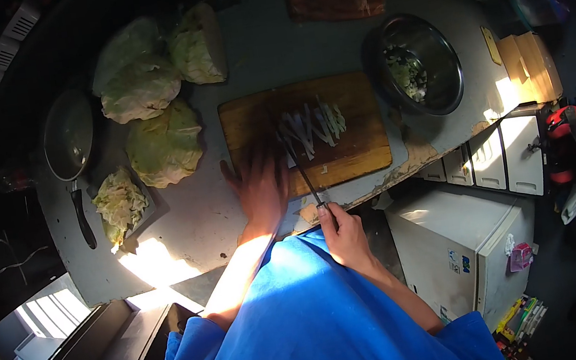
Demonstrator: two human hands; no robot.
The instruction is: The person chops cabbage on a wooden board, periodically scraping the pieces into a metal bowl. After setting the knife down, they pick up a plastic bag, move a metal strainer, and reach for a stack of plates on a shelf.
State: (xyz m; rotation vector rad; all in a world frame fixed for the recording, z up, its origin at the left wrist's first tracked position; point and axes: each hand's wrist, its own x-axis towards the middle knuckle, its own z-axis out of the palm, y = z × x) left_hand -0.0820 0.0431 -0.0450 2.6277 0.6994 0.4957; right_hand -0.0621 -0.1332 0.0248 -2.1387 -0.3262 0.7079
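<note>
Blue cloth of the person's top (307, 317) fills the near edge of the view, with both bare forearms reaching out of it. Closed around a knife handle, the right hand (343, 235) sits at the near edge of the desk (191, 223), and the knife (301, 171) slants up and to the left onto the wooden cutting board (355, 134). Just beside it, the left hand (259, 184) lies flat with fingers spread, half on the board's near left corner, holding nothing. Pale cabbage strips (313, 125) lie on the board by the blade's tip. Left of the board rest several cabbage pieces (152, 103) and shredded leaves (118, 204) next to a dark pan (68, 137). Farther right stands a steel bowl (432, 49) with chopped greens inside.
</note>
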